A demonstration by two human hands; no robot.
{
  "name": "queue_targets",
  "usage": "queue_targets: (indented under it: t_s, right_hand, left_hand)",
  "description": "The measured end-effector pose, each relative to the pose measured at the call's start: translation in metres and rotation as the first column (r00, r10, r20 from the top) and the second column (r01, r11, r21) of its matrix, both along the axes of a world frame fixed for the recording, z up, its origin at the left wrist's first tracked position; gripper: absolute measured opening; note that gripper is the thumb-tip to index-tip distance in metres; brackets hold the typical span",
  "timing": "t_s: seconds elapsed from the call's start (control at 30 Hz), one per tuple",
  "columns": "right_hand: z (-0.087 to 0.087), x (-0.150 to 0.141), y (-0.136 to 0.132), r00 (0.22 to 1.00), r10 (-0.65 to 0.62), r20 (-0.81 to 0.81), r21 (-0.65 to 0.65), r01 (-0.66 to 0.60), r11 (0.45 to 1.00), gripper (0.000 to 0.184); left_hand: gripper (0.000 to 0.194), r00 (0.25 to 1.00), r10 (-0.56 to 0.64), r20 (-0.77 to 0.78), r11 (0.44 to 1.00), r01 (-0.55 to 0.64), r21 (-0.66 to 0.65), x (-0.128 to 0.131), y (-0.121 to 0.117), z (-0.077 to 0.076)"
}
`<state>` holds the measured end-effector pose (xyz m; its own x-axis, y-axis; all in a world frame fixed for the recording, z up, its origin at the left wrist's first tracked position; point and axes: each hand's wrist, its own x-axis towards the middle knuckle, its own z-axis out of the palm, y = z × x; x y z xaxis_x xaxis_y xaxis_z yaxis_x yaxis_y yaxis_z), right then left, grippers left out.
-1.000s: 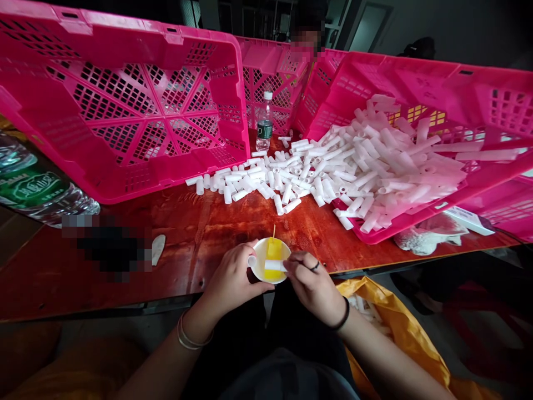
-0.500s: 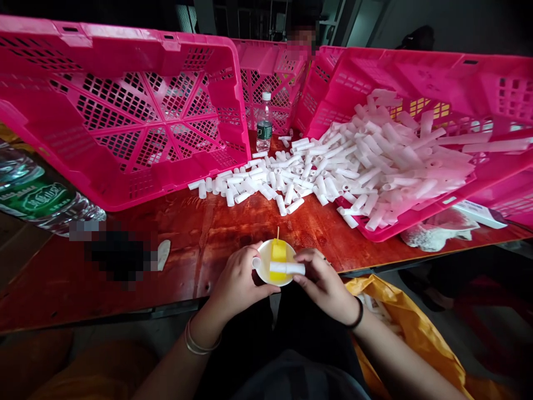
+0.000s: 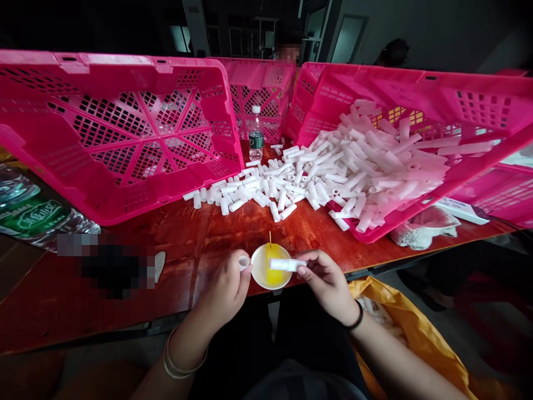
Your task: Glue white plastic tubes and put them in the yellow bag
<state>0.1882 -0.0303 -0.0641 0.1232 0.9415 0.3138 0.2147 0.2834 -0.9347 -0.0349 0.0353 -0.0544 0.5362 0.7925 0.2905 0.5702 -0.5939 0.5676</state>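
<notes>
My right hand pinches a short white tube and holds it level over a small white bowl with yellow stuff inside. My left hand is closed on another short white tube right beside the bowl's left rim. The bowl stands at the near edge of the red-brown table. A thin stick stands up at the bowl's far rim. A heap of white tubes spreads across the table beyond it.
A pink crate lies tipped on its side at the left, and another pink crate at the right spills white tubes. A water bottle stands between them. A yellow bag hangs below my right arm. Another person sits behind the crates.
My right hand has lifted the white tube slightly and drawn it rightward over the bowl. My left hand has shifted a little left, its tube now clear of the rim.
</notes>
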Motion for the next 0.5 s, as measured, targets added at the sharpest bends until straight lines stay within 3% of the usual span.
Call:
queue_targets:
  t_s: [0.1,0.17,0.23,0.3,0.37,0.4,0.43,0.47,0.5]
  right_hand:
    - [0.020,-0.004,-0.003,0.982,0.055,-0.183,-0.195,-0.091,0.977,0.026]
    - [0.032,-0.003,-0.005,0.979,0.097,-0.180,-0.272,-0.144,0.952,0.032]
    - [0.041,-0.002,-0.007,0.988,0.121,-0.092,-0.289,-0.143,0.947,0.031]
    - [0.048,0.000,-0.011,0.990,0.097,0.102,-0.200,-0.076,0.977,0.023]
    - [0.054,0.002,-0.017,0.938,0.039,0.346,0.027,-0.051,0.998,0.022]
    - [0.057,0.002,-0.021,0.896,0.010,0.445,0.150,-0.086,0.985,0.024]
    - [0.059,0.002,-0.026,0.856,-0.007,0.517,0.246,-0.140,0.959,0.025]
    - [0.061,0.001,-0.032,0.827,-0.014,0.562,0.304,-0.191,0.933,0.026]
    - [0.063,0.000,-0.038,0.806,-0.017,0.591,0.318,-0.214,0.924,0.027]
  left_hand:
    - [0.021,0.991,-0.094,-0.098,0.985,0.107,0.137,0.000,-0.005,0.016]
    - [0.024,0.981,-0.112,-0.157,0.951,0.152,0.268,0.002,-0.008,0.024]
    - [0.024,0.973,-0.102,-0.207,0.938,0.163,0.306,0.007,-0.013,0.032]
    - [0.019,0.973,-0.125,-0.194,0.969,0.161,0.186,0.015,-0.022,0.038]
    - [0.018,0.973,-0.224,-0.053,0.968,0.215,-0.132,0.025,-0.035,0.041]
    - [0.022,0.960,-0.273,0.062,0.897,0.277,-0.344,0.030,-0.043,0.041]
    - [0.027,0.935,-0.299,0.189,0.762,0.353,-0.544,0.035,-0.051,0.041]
    - [0.032,0.906,-0.297,0.300,0.592,0.422,-0.687,0.040,-0.060,0.040]
    - [0.036,0.886,-0.278,0.372,0.455,0.463,-0.761,0.045,-0.068,0.038]
